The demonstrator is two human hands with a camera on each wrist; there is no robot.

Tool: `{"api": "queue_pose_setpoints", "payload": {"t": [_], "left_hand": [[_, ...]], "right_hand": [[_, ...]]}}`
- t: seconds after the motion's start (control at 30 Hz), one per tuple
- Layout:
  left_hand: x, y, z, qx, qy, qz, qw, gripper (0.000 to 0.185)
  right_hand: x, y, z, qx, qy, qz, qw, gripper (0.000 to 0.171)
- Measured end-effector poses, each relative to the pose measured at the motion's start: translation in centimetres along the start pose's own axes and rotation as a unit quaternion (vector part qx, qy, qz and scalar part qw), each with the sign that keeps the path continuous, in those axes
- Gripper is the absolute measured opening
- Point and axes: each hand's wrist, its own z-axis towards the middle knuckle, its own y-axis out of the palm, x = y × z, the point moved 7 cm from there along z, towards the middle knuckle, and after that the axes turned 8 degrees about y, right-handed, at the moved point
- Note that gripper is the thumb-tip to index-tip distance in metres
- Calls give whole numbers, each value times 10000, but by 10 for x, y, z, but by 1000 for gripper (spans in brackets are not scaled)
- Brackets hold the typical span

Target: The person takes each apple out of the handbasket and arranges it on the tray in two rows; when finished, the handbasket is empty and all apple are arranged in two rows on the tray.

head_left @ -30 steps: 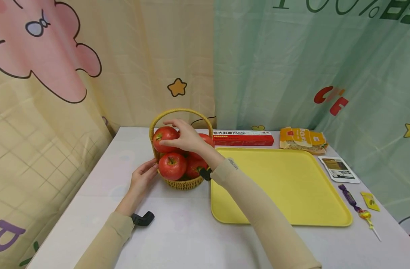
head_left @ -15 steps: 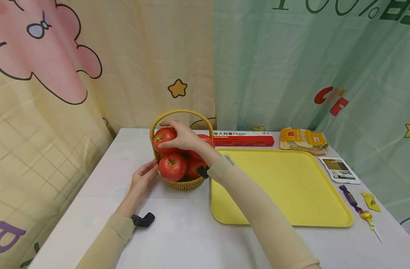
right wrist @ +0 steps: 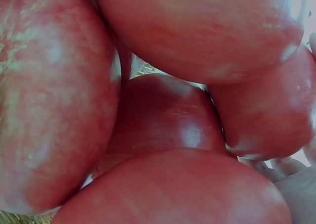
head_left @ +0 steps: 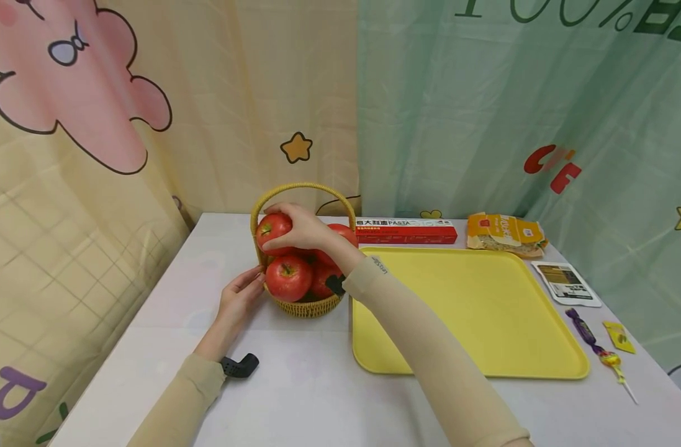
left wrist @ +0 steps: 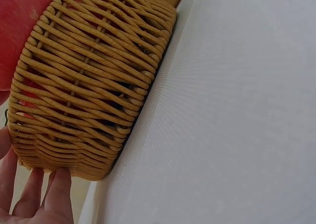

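A: Head view: the right hand (head_left: pixel 302 228) curls over the top apple (head_left: pixel 272 228), fingers wrapped round it, at the basket's (head_left: pixel 309 305) ten o'clock side under the handle.

B: And the left hand (head_left: pixel 236 299)?

A: Fingers straight, tips touching the basket's wall at nine o'clock (the left wrist view shows them against the weave).

B: How far along?

A: Barely begun, I'd judge: the apple sits on the pile, and the yellow tray (head_left: pixel 485 310) at three o'clock holds nothing.
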Motion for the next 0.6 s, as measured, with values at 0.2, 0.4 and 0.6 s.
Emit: {"api": "queue_pose_setpoints", "payload": {"t": [0.2,0.4,0.6], "left_hand": [[-1,0,-1,6,-160,28,9999,29],[0,1,-1,31,-159,22,9999,30],[0,1,-1,-6,-124,71,9999,39]], "right_hand": [[0,1,0,-53,23,84,9999,69],[-1,2,1,-73,49,60,9999,69],[-2,4,2,-90,24,10,10000,70]]}}
